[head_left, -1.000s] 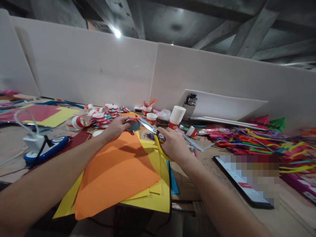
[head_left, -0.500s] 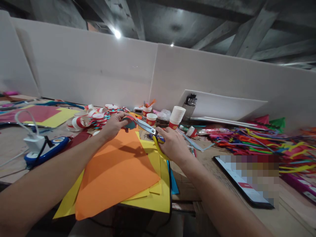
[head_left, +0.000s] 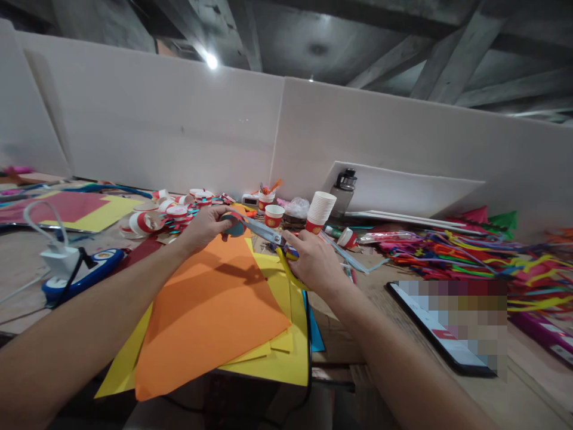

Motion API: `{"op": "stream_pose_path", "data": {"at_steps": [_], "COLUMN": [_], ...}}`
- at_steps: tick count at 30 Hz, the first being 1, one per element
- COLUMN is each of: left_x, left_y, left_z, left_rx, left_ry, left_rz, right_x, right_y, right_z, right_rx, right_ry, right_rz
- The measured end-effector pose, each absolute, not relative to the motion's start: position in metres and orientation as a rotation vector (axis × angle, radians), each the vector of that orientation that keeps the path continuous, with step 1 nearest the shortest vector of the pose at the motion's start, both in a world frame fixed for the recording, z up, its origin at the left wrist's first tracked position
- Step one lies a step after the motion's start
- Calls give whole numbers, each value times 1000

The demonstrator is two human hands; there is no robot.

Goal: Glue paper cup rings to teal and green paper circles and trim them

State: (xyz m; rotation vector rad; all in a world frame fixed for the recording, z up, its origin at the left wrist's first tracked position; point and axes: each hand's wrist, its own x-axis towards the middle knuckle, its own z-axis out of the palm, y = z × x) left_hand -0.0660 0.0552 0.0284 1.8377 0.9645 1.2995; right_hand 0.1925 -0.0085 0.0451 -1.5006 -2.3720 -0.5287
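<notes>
My left hand (head_left: 202, 232) pinches a small rounded teal-and-red piece (head_left: 233, 225), seemingly paper, between thumb and fingers. In my right hand (head_left: 316, 261) is a pair of scissors (head_left: 266, 232) with yellow handles, the fingers wrapped around them. The blades point left and meet the piece at its upper right edge; whether they bite into it I cannot make out. Beneath both hands lies an orange sheet (head_left: 210, 316) on top of yellow sheets (head_left: 286, 365).
Cut red-and-white paper cups (head_left: 176, 212) lie behind my left hand. A stack of cups (head_left: 320, 209), a single cup (head_left: 274, 216) and a bottle (head_left: 344, 194) stand at the back. To the right are a phone (head_left: 441, 334) and colourful pipe cleaners (head_left: 470, 257); a blue power strip (head_left: 85, 275) sits left.
The scissor blades have shifted slightly, with one blade now showing along the piece's upper edge. Both hands stay in nearly the same place, each keeping its hold.
</notes>
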Motion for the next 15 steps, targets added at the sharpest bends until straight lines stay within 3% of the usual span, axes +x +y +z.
{"op": "stream_pose_path", "data": {"at_steps": [15], "left_x": [-66], "left_y": [54], "left_z": [27], "left_rx": [1806], "left_ry": [926], "left_rz": [1152], "right_x": [191], "right_y": [-12], "right_z": [44], "right_rx": [-1494], "right_ry": [-2395], "right_rz": [-597]}}
